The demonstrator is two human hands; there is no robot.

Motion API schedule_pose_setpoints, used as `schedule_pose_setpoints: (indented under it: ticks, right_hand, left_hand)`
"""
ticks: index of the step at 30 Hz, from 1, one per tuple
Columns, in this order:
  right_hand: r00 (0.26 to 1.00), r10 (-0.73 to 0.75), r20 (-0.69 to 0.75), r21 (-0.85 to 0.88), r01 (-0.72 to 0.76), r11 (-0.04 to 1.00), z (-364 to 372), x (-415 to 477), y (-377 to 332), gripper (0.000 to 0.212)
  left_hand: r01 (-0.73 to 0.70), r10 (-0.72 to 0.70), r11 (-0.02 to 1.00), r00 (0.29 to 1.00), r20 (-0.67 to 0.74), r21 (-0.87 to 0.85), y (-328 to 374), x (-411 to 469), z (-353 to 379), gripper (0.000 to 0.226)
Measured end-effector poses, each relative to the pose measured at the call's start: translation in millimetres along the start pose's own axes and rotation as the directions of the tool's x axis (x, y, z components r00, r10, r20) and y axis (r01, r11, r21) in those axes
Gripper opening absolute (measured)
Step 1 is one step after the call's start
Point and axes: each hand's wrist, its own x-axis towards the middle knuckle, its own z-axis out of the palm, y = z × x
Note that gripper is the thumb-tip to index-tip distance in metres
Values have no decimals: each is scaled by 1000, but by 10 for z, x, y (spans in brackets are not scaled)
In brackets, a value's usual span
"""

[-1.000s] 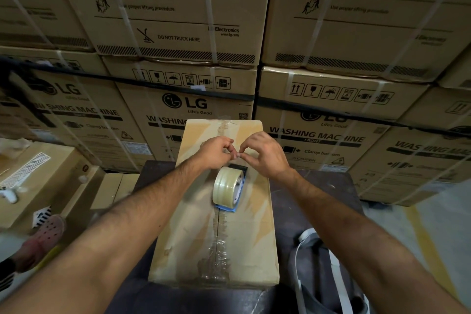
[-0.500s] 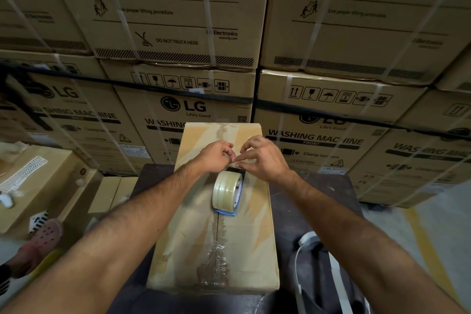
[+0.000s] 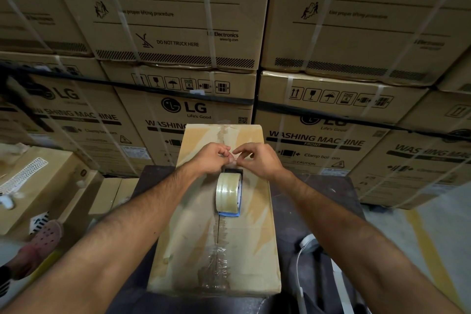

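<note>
— Where is the tape roll [image 3: 228, 192] sitting?
— It's standing on edge on the carton [image 3: 204, 250], over the middle seam. The left hand [image 3: 211, 157] and right hand [image 3: 257, 159] are meeting just beyond it, both pinching the tape end [image 3: 233, 160].

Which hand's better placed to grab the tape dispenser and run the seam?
Right, probably. Both hands pinch the tape end ahead of the tape dispenser; the right hand lies by its frame side, the left hand by the roll.

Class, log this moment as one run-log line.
left hand: pinches tape end | right hand: pinches tape end | tape roll: upright on carton | carton: on dark table
</note>
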Motion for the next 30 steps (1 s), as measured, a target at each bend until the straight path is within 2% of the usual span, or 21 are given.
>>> schedule_pose_setpoints:
  ticks: [6, 11, 15, 19, 24, 28, 30]
  right_hand:
    - [999, -29, 31, -118, 32, 993, 12, 81, -41, 35]
    - [980, -199, 20, -302, 196, 933, 34, 88, -45, 32]
    - [956, -293, -5, -418, 265, 869, 83, 76, -17, 27]
    - [926, -375, -39, -526, 300, 796, 119, 42, 28, 21]
    - [905, -424, -39, -597, 319, 736, 161, 11, 63, 19]
    - [882, -471, -1, -651, 357, 670, 161, -11, 63, 32]
    - [876, -483, 10, -653, 372, 660, 168, -16, 65, 30]
  left_hand:
    - [1, -1, 1000, 1000, -16, -1, -22, 34, -38, 17]
    - [-3, 3, 999, 1000, 0, 53, -57, 81, -42, 12]
    - [-33, 32, 995, 999, 14, 94, -95, 89, -31, 17]
    - [-79, 88, 977, 996, -33, 198, -111, 78, -31, 6]
    - [-168, 195, 898, 980, -26, 406, -94, 49, -31, 11]
    - [-252, 301, 782, 954, 9, 570, -92, 0, -24, 17]
    - [-287, 359, 725, 933, 12, 626, -96, -22, -16, 18]
